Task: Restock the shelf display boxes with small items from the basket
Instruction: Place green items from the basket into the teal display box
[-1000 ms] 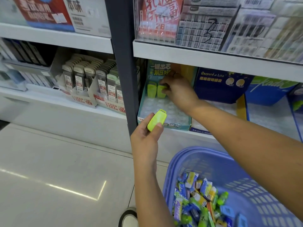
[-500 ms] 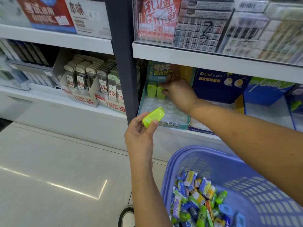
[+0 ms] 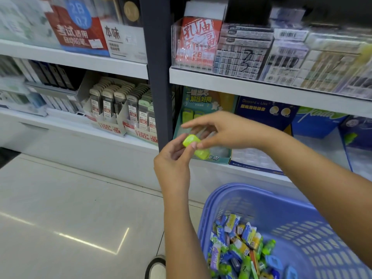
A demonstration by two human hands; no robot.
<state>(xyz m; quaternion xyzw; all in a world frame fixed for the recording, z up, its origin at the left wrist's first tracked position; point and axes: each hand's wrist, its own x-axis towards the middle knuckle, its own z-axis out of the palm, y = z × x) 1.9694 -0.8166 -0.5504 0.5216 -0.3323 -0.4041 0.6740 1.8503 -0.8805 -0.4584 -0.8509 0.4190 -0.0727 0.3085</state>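
A lime-green small item [image 3: 189, 140] sits between both hands in front of the teal display box [image 3: 218, 157] on the lower right shelf. My left hand [image 3: 172, 165] grips its left end from below. My right hand [image 3: 228, 129] reaches across from the right, with the thumb on the item's middle and fingers behind it, index finger stretched out. Two more green items [image 3: 188, 114] stand at the back of the teal box. The purple basket [image 3: 219, 191] at lower right holds several wrapped small items [image 3: 237, 248].
A dark upright post [image 3: 159, 77] divides the shelves just left of the teal box. A blue display box [image 3: 263, 115] stands to its right, and boxes of lead refills [image 3: 120, 109] to its left. A shoe [image 3: 156, 266] shows on the pale floor.
My right hand has come out of the teal box and met the left hand at the green item. The left hand moved slightly right and up with it.
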